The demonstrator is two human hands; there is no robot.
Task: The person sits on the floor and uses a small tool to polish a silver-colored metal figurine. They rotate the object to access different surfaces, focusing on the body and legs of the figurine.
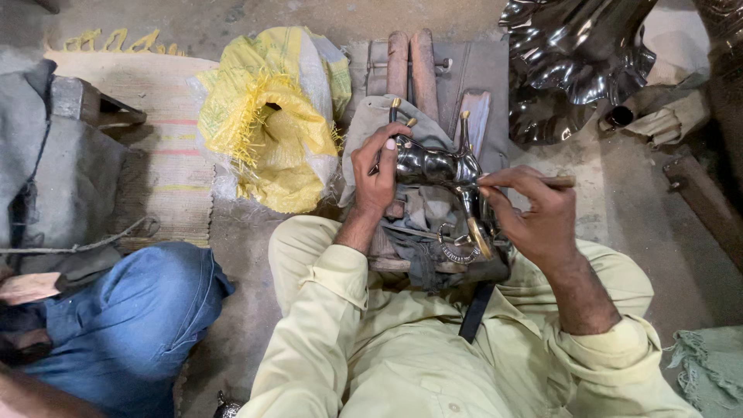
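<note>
Figurine [433, 166], a shiny metal animal with brass-tipped legs, lies on its side on grey cloth [422, 209] over the lap of the person in pale yellow clothes. Left hand [379, 174] wraps its rump, fingers curled tight around it to steady it. Right hand [534, 213] pinches a thin tool [553, 182] between thumb and fingers, tip touching the neck. It looks like fine finishing work on the surface; any further stroke calls for a firm hold and small, controlled pressure. Beyond the hands two wooden handles [410, 62] lie on a grey pad. Left of them sits a yellow sack [263, 116] on a striped mat [166, 155]; crumpled dark sheet metal [573, 62] lies on the concrete floor [619, 193]
</note>
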